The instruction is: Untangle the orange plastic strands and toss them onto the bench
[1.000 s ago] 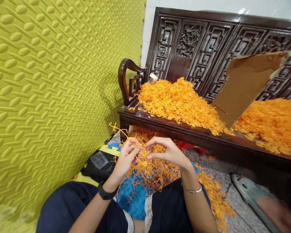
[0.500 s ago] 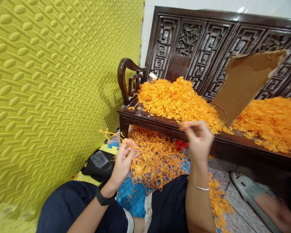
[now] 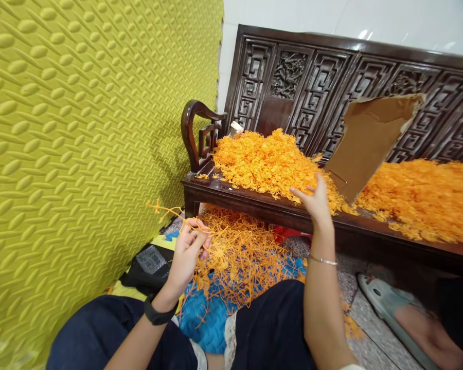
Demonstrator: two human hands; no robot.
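My left hand [image 3: 192, 242] pinches an orange branching strand [image 3: 168, 209] between thumb and curled fingers, in front of and lower than the armrest end of the carved dark wooden bench [image 3: 250, 198]. The strand lies across my fingertips, and its forked end juts out beyond the bench's corner leg. More strands sit just beside those fingers; whether I grip any of them too, I cannot tell.

My right hand [image 3: 317, 201] is raised before the bench's front edge with its fingers spread, thumb well apart from the rest. Behind it on the bench seat lies a heap of small orange pieces [image 3: 262, 162], reaching from near the armrest toward a torn cardboard sheet [image 3: 370, 139] that leans against the bench back. One blurred orange piece [image 3: 317, 158] shows just above my right fingertips; I cannot tell whether it touches them or the heap. Past the cardboard, farther along the seat, is a second orange heap [image 3: 428, 200].

A loose tangle of orange strands [image 3: 250, 246] spreads from under the bench onto the blue foam mat [image 3: 206, 316] in front of it, close by my left hand.
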